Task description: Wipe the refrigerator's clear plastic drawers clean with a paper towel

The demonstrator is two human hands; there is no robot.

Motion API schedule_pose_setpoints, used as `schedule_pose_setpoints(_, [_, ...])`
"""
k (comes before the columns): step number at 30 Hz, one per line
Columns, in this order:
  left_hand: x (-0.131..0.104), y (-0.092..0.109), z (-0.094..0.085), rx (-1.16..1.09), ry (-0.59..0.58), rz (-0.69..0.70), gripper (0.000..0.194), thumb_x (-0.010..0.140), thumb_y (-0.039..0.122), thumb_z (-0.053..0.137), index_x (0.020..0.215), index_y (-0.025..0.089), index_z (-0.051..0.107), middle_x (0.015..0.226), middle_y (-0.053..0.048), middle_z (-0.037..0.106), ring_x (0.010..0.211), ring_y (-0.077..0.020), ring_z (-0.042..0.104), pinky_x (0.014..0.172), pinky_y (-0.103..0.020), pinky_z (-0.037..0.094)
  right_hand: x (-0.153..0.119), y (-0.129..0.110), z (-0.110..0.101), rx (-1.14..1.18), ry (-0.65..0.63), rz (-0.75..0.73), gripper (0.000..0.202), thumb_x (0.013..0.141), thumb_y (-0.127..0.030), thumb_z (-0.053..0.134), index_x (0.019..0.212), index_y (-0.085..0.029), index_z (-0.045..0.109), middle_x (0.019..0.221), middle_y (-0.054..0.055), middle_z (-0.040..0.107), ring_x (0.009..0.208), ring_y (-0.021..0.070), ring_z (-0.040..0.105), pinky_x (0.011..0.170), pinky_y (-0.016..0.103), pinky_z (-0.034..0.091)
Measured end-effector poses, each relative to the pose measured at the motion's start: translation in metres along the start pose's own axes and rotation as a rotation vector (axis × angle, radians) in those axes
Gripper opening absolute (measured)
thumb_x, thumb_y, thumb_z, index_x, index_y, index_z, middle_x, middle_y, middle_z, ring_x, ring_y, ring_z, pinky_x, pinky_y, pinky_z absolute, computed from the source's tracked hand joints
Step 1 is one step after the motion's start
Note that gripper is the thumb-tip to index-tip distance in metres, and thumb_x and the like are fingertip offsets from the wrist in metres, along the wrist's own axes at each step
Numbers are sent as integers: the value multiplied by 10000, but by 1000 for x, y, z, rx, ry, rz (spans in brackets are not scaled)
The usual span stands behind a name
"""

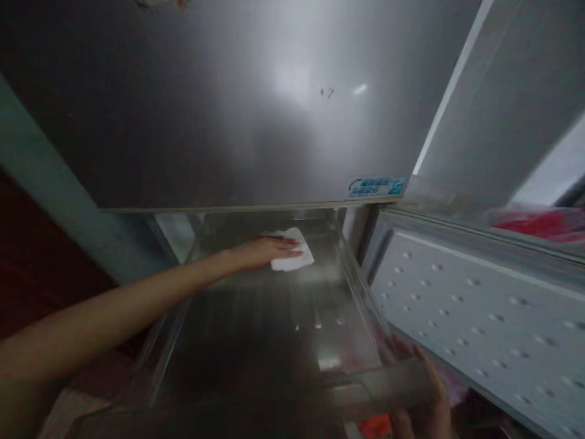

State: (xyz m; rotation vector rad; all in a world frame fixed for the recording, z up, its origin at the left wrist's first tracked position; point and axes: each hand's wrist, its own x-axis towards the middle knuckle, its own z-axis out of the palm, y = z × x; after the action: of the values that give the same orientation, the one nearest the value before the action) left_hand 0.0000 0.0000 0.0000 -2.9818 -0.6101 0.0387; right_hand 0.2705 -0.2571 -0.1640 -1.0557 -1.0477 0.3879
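Presses white cloth [299, 257] beneath flat left hand [269, 250] inside drawer [274, 329]; clasps its front corner in right hand [437, 393].

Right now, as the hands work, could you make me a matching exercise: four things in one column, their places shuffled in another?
Things
1. White cloth
2. Right hand
3. Blue-and-white sticker
4. Dimpled door lining

Places
A. Lower right corner of the upper grey door
B. Beneath the left hand
C. Beyond the right side of the clear drawer
D. Around the drawer's front right corner

Pairs: 1-B, 2-D, 3-A, 4-C
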Motion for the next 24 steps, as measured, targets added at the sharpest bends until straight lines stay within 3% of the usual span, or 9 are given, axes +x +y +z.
schedule_pose_setpoints(4, [-22,52,7,-21,-8,150,466,1020,115,320,1442,230,481,1536,-88,424,1420,-181,405,1206,-367,290,-3,-19,10,45,44,114,710,824,-469,717,1441,-252,442,1486,159,491,1274,359,563,1000,522,492])
schedule_pose_setpoints(8, [-39,104,9,-22,16,334,449,1032,160,298,1414,251,516,1504,-80,478,1404,-198,435,1206,-375,306,-3,-29,15,71,87,142,685,812,-467,732,1414,-266,474,1479,149,498,1305,348,537,1063,537,433])
schedule_pose_setpoints(11, [-44,121,11,-5,33,374,457,1035,164,284,1414,287,506,1498,-61,488,1423,-185,406,1212,-386,300,-3,-31,15,73,80,171,707,811,-475,729,1427,-259,457,1509,155,461,1308,348,534,1066,553,430])
schedule_pose_setpoints(13, [-43,118,12,-5,47,372,448,1036,173,297,1415,295,502,1498,-51,490,1421,-180,410,1219,-400,286,-4,-30,15,79,73,170,723,816,-485,719,1441,-259,436,1527,156,436,1318,353,524,1076,575,416])
schedule_pose_setpoints(16, [-36,97,13,-2,33,348,441,1034,181,322,1419,306,498,1516,-34,467,1415,-182,418,1226,-404,267,-3,-32,16,90,76,166,731,811,-485,724,1446,-274,431,1525,150,438,1327,357,514,1081,586,408])
schedule_pose_setpoints(24, [-2,15,4,-1,-26,1,511,1012,109,365,1455,349,447,1566,-33,384,1441,-183,380,1192,-388,292,-3,-32,17,75,86,151,712,818,-503,708,1438,-270,447,1497,155,471,1328,361,512,1084,592,395])
